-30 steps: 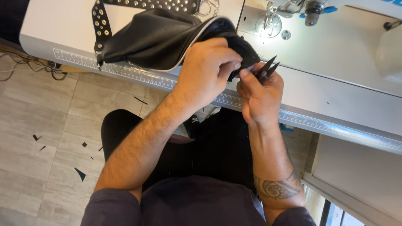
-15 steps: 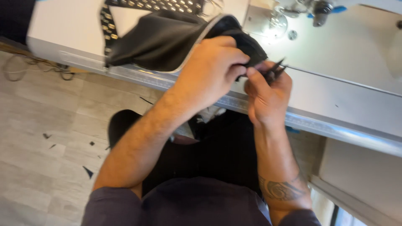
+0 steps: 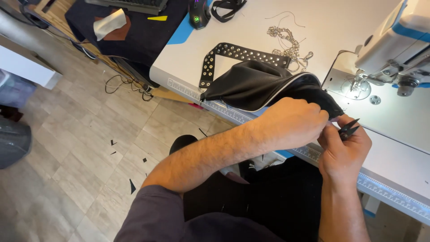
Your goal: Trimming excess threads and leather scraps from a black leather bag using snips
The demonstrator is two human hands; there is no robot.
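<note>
The view has swung wider while both hands stay put: left hand [image 3: 293, 123] still pinching the black leather bag [image 3: 260, 85] at the bench [image 3: 394, 166] edge (zip side), right hand [image 3: 345, 150] gripping black thread snips [image 3: 348, 129] beside it.

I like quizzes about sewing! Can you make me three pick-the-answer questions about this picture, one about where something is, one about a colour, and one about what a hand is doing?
1. Where does the metal chain lie?
A on the floor
B on the white table
C on the person's lap

2. What colour is the bag?
A black
B red
C yellow

3. The right hand is
A flat and empty
B holding small black snips
C out of view

Answers: 1 B, it lies beyond the studded strap. 2 A, black with a silver zip. 3 B, the blades poke out beside the left hand.
</note>
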